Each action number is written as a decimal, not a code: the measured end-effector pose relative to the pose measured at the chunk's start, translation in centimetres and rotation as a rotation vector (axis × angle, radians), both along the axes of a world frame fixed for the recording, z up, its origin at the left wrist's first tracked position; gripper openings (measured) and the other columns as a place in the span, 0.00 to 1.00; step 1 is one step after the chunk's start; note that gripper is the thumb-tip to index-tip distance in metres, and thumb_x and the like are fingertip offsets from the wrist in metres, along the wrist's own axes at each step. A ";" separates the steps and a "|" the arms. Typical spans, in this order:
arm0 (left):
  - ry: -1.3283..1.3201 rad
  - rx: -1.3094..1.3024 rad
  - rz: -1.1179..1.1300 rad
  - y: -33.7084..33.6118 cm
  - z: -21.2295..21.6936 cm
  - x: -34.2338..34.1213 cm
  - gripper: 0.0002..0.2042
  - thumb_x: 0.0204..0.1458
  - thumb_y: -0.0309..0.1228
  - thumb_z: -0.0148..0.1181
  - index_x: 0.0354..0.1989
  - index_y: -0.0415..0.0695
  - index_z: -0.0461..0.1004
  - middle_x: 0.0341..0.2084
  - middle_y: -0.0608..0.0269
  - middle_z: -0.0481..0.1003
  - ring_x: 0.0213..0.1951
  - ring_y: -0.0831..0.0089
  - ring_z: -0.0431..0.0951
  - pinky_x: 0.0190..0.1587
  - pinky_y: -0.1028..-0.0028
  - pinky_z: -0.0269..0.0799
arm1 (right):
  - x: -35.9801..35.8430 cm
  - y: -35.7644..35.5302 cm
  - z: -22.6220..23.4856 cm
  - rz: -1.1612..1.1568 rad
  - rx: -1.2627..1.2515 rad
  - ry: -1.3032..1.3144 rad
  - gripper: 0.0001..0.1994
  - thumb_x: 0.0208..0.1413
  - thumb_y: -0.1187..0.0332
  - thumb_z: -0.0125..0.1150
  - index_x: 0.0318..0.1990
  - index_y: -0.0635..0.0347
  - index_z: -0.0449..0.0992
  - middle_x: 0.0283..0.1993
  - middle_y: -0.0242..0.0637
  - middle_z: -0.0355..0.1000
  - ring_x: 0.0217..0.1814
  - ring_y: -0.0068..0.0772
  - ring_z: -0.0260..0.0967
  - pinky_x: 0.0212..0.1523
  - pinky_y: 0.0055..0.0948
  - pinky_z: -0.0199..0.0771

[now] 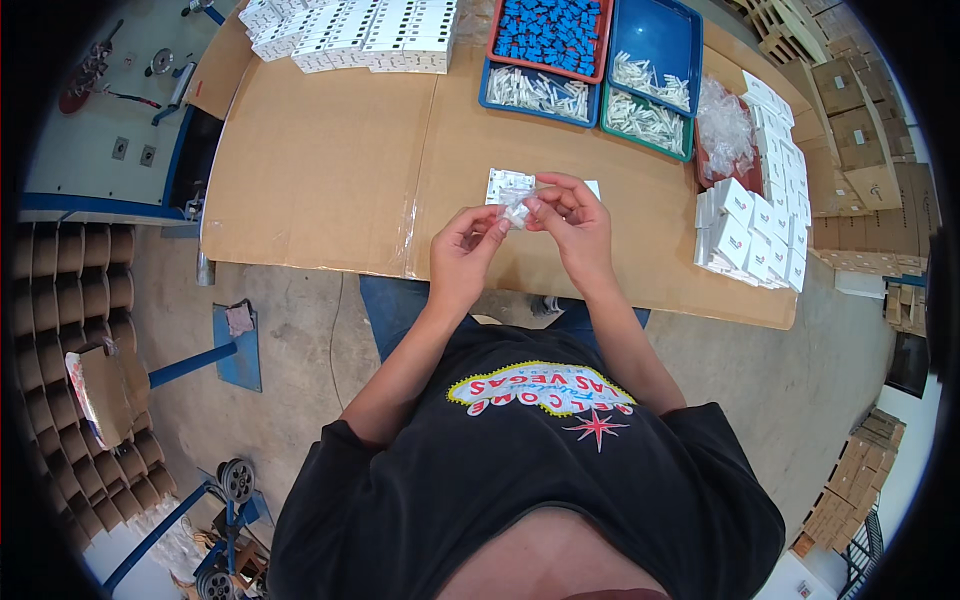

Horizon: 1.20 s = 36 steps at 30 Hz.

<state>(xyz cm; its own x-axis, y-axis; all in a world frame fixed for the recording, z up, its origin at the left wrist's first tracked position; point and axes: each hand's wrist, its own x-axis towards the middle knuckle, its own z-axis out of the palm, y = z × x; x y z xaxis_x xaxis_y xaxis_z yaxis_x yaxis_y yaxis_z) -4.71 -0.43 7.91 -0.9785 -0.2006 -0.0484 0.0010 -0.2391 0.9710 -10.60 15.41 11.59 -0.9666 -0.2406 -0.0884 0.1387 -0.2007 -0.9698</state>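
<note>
Between my two hands, just above the near part of the cardboard-covered table, is a small clear plastic bag (pixel 516 212) with white bits in it. My left hand (pixel 464 248) pinches its left side between thumb and fingers. My right hand (pixel 580 232) grips the other side with thumb and bent fingers. Exactly what the bag contains is too small to tell. Behind the bag a white printed box or card (pixel 507 182) lies on the table, partly covered by the bag and fingers. A white edge (pixel 593 187) shows beyond my right fingers.
Cardboard (pixel 330 170) covers the table. White boxes (pixel 400 38) stand in rows at the far left. Trays hold blue parts (pixel 548 35) and white pieces (pixel 540 93). An empty-looking blue tray (pixel 655 35) overlaps others. At right are plastic bags (pixel 724 130) and stacked white boxes (pixel 752 235).
</note>
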 end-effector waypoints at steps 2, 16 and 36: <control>0.005 -0.005 0.010 0.0 0.1 0.0 0.10 0.60 0.22 0.64 0.49 0.37 0.79 0.37 0.67 0.76 0.37 0.81 0.75 0.43 0.81 0.72 | -0.1 0.2 -0.6 -0.007 0.024 0.075 0.15 0.59 0.77 0.66 0.53 0.62 0.77 0.42 0.32 0.77 0.39 0.20 0.74 0.40 0.21 0.79; 0.046 -0.131 -0.033 -0.6 0.6 0.3 0.08 0.61 0.23 0.62 0.45 0.35 0.81 0.38 0.63 0.76 0.39 0.79 0.75 0.43 0.81 0.70 | -0.6 1.2 0.0 0.042 0.483 0.452 0.07 0.59 0.74 0.66 0.44 0.61 0.82 0.35 0.32 0.76 0.33 0.19 0.72 0.34 0.21 0.72; 0.002 0.114 0.072 0.7 0.5 -1.0 0.08 0.63 0.28 0.62 0.46 0.37 0.79 0.35 0.67 0.81 0.37 0.84 0.77 0.42 0.81 0.72 | 0.4 0.1 -0.5 0.089 0.052 -0.048 0.10 0.59 0.75 0.65 0.48 0.64 0.80 0.38 0.31 0.77 0.34 0.17 0.70 0.31 0.20 0.72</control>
